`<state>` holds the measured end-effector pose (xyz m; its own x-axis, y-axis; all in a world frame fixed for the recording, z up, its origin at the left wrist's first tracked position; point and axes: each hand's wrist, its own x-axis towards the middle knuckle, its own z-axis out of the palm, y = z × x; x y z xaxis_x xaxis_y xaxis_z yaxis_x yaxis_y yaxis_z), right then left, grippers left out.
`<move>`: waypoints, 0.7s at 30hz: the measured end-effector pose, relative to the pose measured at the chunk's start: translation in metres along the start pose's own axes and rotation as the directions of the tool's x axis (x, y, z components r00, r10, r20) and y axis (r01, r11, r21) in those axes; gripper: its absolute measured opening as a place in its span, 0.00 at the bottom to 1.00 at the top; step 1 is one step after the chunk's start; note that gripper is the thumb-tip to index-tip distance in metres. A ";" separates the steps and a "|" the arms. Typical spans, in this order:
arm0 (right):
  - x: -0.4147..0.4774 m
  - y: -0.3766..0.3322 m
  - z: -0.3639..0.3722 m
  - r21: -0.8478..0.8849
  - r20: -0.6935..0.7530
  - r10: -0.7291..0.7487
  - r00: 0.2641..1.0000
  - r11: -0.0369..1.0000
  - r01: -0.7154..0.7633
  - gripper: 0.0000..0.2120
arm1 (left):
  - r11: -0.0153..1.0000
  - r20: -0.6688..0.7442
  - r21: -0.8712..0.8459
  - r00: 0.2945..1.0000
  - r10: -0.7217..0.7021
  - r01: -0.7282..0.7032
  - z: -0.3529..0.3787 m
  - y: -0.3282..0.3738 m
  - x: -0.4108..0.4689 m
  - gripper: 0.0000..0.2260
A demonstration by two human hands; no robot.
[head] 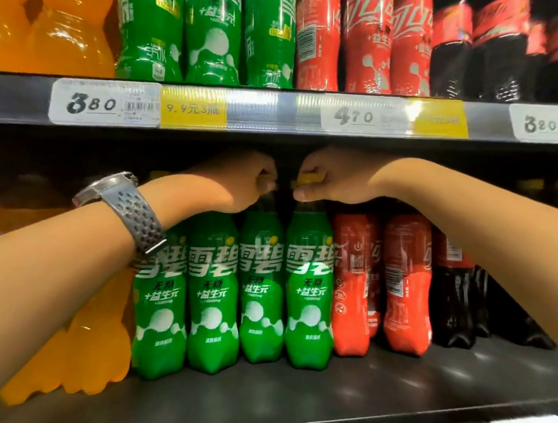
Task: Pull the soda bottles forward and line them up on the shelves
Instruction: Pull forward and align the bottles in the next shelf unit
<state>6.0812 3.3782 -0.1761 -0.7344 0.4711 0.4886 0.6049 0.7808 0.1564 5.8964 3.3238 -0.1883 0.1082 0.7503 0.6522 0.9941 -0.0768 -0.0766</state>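
Our left hand and right hand are both up in the tight gap beneath the upper shelf edge. The knuckles sit close under its dark lip, so there is little room above either grip. The two hands are near each other, with only a slim dark gap between the fingertips. Below and in front of the grips, the lower shelf shows a bare dark strip running to its front rail, and the strip is broader to the right of our right hand.

Our left hand curls round the top of the third green bottle, with just a sliver of yellow showing at the fingertips. Our right hand pinches the yellow cap of the fourth green bottle, thumb under and fingers over. Both bottles stand upright directly below the grips, side by side and touching.

Left of our left grip stand two more green bottles, their bases nearer the front rail. Beyond them are orange bottles, partly behind our forearm and its watch. Just right of our right grip, red bottles press against the fourth green one, and dark cola bottles stand further back.

The green bottles are glossy, with pinched waists, large white characters across the middle and white bubbles low down.
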 end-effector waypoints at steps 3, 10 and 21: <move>-0.003 -0.001 0.004 -0.025 -0.016 0.013 1.000 1.000 -0.014 0.20 | 0.999 0.031 -0.027 0.999 0.018 -0.017 -0.003 -0.001 0.002 0.07; -0.021 0.020 0.003 0.105 -0.151 0.110 0.982 0.990 -0.095 0.20 | 0.998 0.068 -0.061 0.998 -0.013 0.017 -0.003 0.009 0.007 0.16; -0.039 0.111 0.015 -0.185 -0.155 0.096 0.983 0.975 -0.124 0.18 | 0.999 -0.091 0.025 0.995 0.045 -0.043 0.028 0.092 0.029 0.19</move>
<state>6.1723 3.4530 -0.1910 -0.6167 0.4744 0.6283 0.7375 0.6272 0.2504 5.9904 3.3569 -0.1980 0.1528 0.6829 0.7143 0.9881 -0.0922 -0.1233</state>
